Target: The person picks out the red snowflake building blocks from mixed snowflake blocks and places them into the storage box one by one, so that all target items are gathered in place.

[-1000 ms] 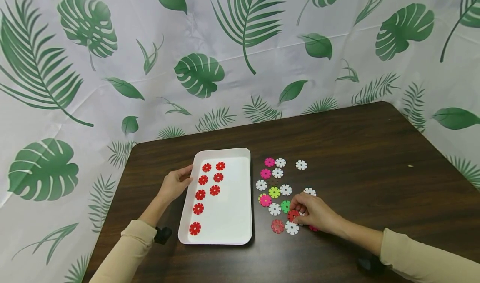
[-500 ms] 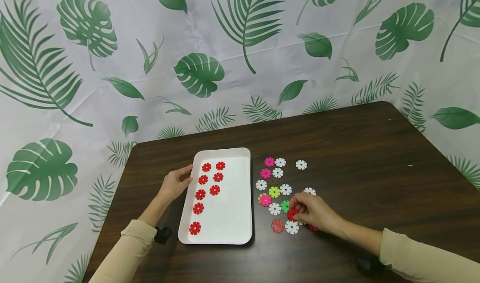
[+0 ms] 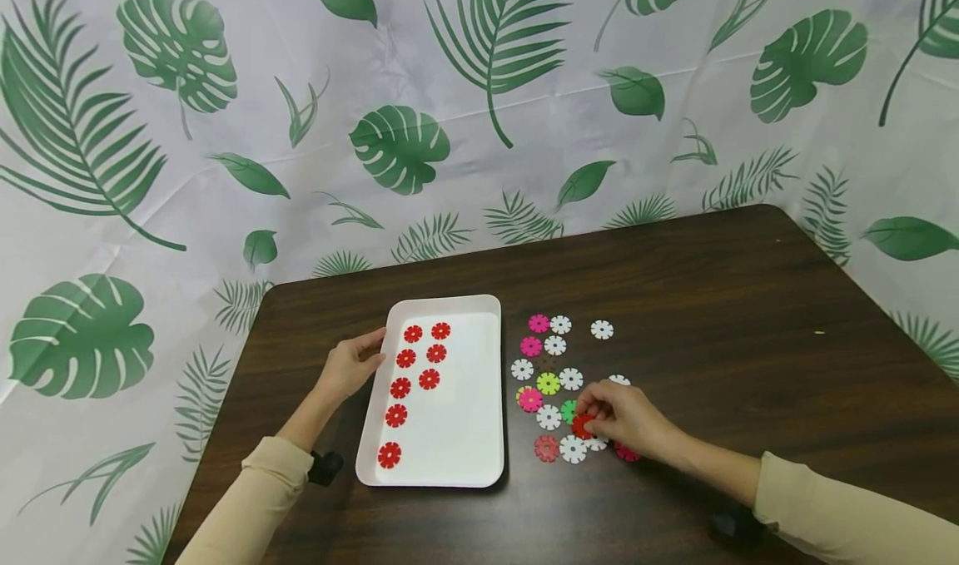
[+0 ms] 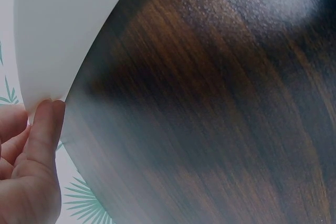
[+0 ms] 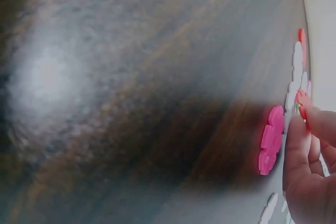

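On the left of the table lies a shallow white tray (image 3: pixel 466 398) with several red notched plastic discs (image 3: pixel 400 388) in two columns. My left hand (image 3: pixel 350 369) grips its left edge; the left wrist view shows thumb and fingers (image 4: pixel 42 140) pinching the rim. Just right of the tray, my right hand (image 3: pixel 625 419) pinches a red notched disc (image 3: pixel 582 427) between thumb and fingertips, low over the other discs. In the right wrist view that red disc (image 5: pixel 301 100) shows at the fingertips, partly hidden. A pink disc (image 5: pixel 271 141) lies on the table beside the hand.
Several loose discs lie right of the tray: white (image 3: pixel 571 379), pink (image 3: pixel 531 346), yellow-green (image 3: pixel 548 384), green (image 3: pixel 569 411) and a pale red one (image 3: pixel 547 448). Some overlap. The dark wooden table (image 3: pixel 704 299) meets a leaf-patterned cloth (image 3: pixel 524 166) behind.
My right hand has shifted slightly left with the red disc. The pale red disc and the white disc beside it have slid a little left and up. My left hand stays on the tray.
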The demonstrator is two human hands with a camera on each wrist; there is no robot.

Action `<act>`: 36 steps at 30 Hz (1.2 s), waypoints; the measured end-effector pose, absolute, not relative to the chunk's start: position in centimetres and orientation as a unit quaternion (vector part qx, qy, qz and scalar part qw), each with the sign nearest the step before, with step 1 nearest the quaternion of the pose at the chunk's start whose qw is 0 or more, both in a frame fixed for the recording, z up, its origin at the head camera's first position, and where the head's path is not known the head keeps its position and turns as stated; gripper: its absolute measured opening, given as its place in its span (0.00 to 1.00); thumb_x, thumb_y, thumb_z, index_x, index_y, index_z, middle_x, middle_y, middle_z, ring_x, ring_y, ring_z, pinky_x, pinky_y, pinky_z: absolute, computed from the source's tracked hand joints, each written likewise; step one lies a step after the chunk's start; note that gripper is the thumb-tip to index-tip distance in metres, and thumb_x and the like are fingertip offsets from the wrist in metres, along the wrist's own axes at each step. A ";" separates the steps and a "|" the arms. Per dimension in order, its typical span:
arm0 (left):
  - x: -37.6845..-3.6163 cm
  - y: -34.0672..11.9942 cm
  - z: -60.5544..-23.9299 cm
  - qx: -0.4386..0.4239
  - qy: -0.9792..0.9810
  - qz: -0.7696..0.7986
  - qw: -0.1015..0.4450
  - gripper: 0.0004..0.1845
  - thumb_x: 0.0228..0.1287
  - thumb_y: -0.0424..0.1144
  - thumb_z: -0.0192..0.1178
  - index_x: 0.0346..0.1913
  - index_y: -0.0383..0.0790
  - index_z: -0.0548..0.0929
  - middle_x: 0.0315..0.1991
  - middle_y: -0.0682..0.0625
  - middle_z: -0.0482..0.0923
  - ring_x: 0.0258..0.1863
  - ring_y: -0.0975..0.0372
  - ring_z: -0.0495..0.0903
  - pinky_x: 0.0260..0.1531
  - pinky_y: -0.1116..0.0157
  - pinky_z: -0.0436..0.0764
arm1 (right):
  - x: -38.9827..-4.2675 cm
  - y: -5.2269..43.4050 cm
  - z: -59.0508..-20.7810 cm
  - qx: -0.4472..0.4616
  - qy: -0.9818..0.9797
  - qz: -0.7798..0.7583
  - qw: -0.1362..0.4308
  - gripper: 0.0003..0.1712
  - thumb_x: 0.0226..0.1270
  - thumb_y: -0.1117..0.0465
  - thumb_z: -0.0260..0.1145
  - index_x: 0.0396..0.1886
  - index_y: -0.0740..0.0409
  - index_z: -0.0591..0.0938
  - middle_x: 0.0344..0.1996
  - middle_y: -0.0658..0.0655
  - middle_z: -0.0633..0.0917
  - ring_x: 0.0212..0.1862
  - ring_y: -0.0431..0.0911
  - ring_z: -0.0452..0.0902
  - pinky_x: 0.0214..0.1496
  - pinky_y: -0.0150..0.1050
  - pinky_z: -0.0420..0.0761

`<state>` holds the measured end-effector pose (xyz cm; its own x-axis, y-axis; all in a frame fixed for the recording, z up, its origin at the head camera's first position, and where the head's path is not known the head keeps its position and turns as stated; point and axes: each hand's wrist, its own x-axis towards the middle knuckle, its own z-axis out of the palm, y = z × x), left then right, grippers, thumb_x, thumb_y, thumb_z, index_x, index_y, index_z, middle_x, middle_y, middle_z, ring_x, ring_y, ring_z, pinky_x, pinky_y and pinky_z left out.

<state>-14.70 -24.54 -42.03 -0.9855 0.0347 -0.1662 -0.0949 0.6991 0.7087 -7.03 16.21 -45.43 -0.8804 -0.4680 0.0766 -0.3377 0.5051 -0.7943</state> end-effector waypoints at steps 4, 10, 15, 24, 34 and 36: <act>-14.7 -24.6 -42.1 -0.014 0.919 0.386 0.082 0.26 0.65 0.30 0.55 0.66 0.36 0.68 0.62 0.36 0.71 0.54 0.46 0.76 0.51 0.55 0.79 | -7.4 16.3 -45.1 -0.206 0.856 -0.461 0.114 0.08 0.53 0.72 0.68 0.32 0.59 0.81 0.25 0.50 0.80 0.28 0.36 0.72 0.30 0.29 0.78; -14.8 -24.6 -42.1 -0.014 0.918 0.387 0.084 0.26 0.66 0.30 0.55 0.66 0.36 0.68 0.62 0.36 0.70 0.54 0.46 0.76 0.51 0.55 0.79 | -8.0 16.2 -44.2 -0.151 0.817 -0.527 0.181 0.08 0.57 0.68 0.68 0.36 0.65 0.81 0.28 0.55 0.80 0.30 0.42 0.73 0.29 0.29 0.78; -14.7 -24.6 -42.0 -0.014 0.918 0.388 0.083 0.25 0.65 0.30 0.55 0.66 0.35 0.68 0.62 0.36 0.71 0.54 0.46 0.76 0.51 0.54 0.79 | -8.4 15.8 -43.6 -0.128 0.788 -0.565 0.210 0.11 0.58 0.67 0.68 0.39 0.68 0.80 0.29 0.57 0.80 0.32 0.44 0.74 0.31 0.31 0.80; -14.7 -24.6 -41.9 -0.013 0.915 0.396 0.079 0.25 0.65 0.30 0.56 0.66 0.35 0.69 0.61 0.36 0.71 0.53 0.47 0.77 0.50 0.55 0.79 | -9.1 14.7 -42.7 -0.105 0.755 -0.603 0.238 0.15 0.58 0.66 0.68 0.42 0.71 0.77 0.31 0.58 0.80 0.33 0.46 0.75 0.35 0.34 0.84; -14.7 -24.6 -42.1 -0.017 0.914 0.397 0.081 0.25 0.65 0.30 0.56 0.66 0.36 0.69 0.62 0.37 0.71 0.53 0.47 0.77 0.51 0.55 0.79 | -10.1 12.7 -41.6 -0.105 0.738 -0.621 0.243 0.17 0.58 0.66 0.68 0.43 0.72 0.77 0.30 0.57 0.79 0.33 0.46 0.76 0.42 0.43 0.85; -14.7 -24.6 -42.1 -0.018 0.913 0.399 0.083 0.26 0.65 0.30 0.56 0.66 0.36 0.69 0.62 0.37 0.71 0.53 0.47 0.77 0.50 0.55 0.79 | -10.3 12.1 -41.4 -0.103 0.735 -0.623 0.246 0.16 0.58 0.66 0.68 0.44 0.71 0.77 0.31 0.57 0.79 0.33 0.46 0.76 0.42 0.43 0.85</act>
